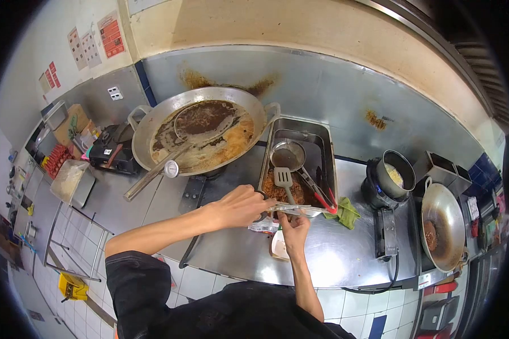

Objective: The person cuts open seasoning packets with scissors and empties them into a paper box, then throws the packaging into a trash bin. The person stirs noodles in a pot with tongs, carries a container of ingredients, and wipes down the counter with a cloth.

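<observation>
My left hand (237,208) is closed around scissors (261,216) with dark loop handles, their metal blades pointing right. Just beyond the blades, the fingers of my right hand (294,231) pinch the edge of a shiny plastic packet (264,226), partly hidden behind my hands. Both hands are at the near edge of a deep metal tray (329,147). Inside that tray lie a slotted spatula (283,178), a round strainer (287,155), red-tipped tongs (316,192) and brown crumbs (300,195). A small white container (280,246) stands below my right hand.
A large wok (181,99) of dark oil holds a long-handled skimmer (152,175) and a dial thermometer (171,169). A green cloth (345,213) lies right of the tray. Farther right are a pot (397,172) on a burner and another wok (447,226).
</observation>
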The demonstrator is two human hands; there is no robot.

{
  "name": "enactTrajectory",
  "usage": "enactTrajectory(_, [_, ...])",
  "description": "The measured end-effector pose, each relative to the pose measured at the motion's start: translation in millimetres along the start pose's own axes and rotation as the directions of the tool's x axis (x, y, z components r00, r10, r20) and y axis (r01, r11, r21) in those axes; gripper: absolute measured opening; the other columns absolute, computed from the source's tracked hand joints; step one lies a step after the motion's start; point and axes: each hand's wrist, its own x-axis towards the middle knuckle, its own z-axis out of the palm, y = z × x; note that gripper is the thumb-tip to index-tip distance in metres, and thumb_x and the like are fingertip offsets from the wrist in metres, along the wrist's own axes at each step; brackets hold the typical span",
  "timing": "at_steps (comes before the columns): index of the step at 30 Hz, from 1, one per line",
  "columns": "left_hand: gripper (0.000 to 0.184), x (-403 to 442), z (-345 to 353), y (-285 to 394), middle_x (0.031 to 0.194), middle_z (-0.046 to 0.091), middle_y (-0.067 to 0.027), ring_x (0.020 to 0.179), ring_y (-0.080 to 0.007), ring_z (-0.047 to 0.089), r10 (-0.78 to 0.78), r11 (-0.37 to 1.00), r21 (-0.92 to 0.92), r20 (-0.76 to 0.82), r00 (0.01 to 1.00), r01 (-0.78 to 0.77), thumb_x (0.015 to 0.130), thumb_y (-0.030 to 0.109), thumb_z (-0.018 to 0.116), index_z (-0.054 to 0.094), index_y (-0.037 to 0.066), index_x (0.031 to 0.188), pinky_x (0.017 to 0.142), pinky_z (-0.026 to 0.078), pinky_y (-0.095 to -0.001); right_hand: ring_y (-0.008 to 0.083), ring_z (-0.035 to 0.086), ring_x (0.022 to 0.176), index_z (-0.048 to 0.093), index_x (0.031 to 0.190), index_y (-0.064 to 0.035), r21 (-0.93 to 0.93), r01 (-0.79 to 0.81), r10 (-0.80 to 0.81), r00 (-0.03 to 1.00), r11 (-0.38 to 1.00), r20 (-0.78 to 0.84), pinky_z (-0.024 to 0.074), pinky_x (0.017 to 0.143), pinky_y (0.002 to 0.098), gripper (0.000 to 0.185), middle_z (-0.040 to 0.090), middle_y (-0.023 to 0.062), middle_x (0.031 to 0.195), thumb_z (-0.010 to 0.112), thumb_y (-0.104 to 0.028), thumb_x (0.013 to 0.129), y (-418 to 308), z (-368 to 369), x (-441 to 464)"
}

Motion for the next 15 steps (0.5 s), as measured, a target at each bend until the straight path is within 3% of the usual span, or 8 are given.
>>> enactTrajectory(3, [0.054,2.2,9.1,-2.9,0.080,0.066,-0.0170,0.075,-0.0361,0.066,0.029,1.000,-0.004,-0.067,0.997,-0.029,0.073,0.007,0.067,0.056,-0.001,0.125,0.083,0.051,-0.0459,0.0140,0.065,0.084,0.062,0.107,0.0073,-0.083,0.093,-0.091,0.995,0.992,0.034,0.0537,0.073,0.0262,0.020,0.068,0.0104,0.101,0.064,0.003,0.088,7.1,3.3,0.9])
enactTrajectory(5, [0.054,4.3,12.9,-4.9,0.079,0.066,-0.0168,0.077,-0.0368,0.066,0.030,1.000,0.007,-0.093,0.995,-0.030,0.073,0.007,0.067,0.056,-0.001,0.126,0.085,0.051,-0.0467,0.0141,0.065,0.084,0.063,0.105,0.0072,-0.075,0.065,-0.063,0.998,0.995,0.025,0.0533,0.073,0.0265,0.019,0.068,0.0100,0.100,0.064,0.002,0.087,23.9,-0.3,6.3])
enactTrajectory(7, [0.054,7.0,12.6,-7.3,0.084,0.066,-0.0180,0.080,-0.0375,0.066,-0.053,0.997,-0.047,0.057,0.997,0.055,0.074,0.007,0.067,0.056,-0.001,0.126,0.090,0.050,-0.0469,0.0142,0.065,0.083,0.064,0.103,0.0071,-0.066,0.036,-0.035,0.999,0.997,0.014,0.0529,0.073,0.0268,0.018,0.069,0.0097,0.099,0.065,0.002,0.086,26.2,0.2,9.0])
enactTrajectory(8, [0.054,7.2,15.6,-8.2,0.084,0.066,-0.0180,0.080,-0.0375,0.066,-0.052,0.997,-0.047,0.059,0.997,0.054,0.074,0.007,0.067,0.056,-0.001,0.126,0.090,0.050,-0.0469,0.0139,0.065,0.082,0.065,0.101,0.0071,-0.064,0.021,-0.021,1.000,0.998,0.004,0.0526,0.073,0.0274,0.016,0.069,0.0092,0.097,0.065,0.000,0.086,27.4,0.4,9.4])
enactTrajectory(10, [0.052,7.5,24.0,-11.0,0.084,0.067,-0.0189,0.078,-0.0379,0.066,0.035,0.999,-0.024,-0.138,0.990,-0.039,0.072,0.006,0.068,0.058,-0.001,0.123,0.085,0.052,-0.0460,0.0136,0.064,0.081,0.066,0.099,0.0071,-0.059,0.005,-0.006,1.000,0.998,-0.007,0.0522,0.073,0.0279,0.015,0.070,0.0087,0.094,0.065,-0.001,0.086,28.8,1.9,10.8])
enactTrajectory(13, [0.052,14.3,31.8,-17.4,0.082,0.068,-0.0187,0.076,-0.0388,0.066,-0.027,0.998,-0.049,-0.018,0.999,0.026,0.071,0.007,0.069,0.058,0.000,0.122,0.078,0.054,-0.0451,0.0127,0.064,0.079,0.067,0.098,0.0069,-0.187,0.042,-0.042,0.999,0.981,0.007,0.0508,0.072,0.0286,0.016,0.070,0.0082,0.089,0.067,-0.004,0.086,41.4,-0.6,15.7])
enactTrajectory(15, [0.052,14.0,39.9,-21.4,0.080,0.068,-0.0185,0.074,-0.0392,0.066,0.017,0.999,-0.046,-0.100,0.995,-0.022,0.071,0.007,0.069,0.058,0.001,0.121,0.074,0.054,-0.0455,0.0124,0.064,0.078,0.068,0.095,0.0069,-0.251,0.030,-0.033,0.999,0.968,-0.008,0.0495,0.070,0.0289,0.016,0.071,0.0081,0.086,0.067,-0.006,0.085,48.1,-1.8,17.0])
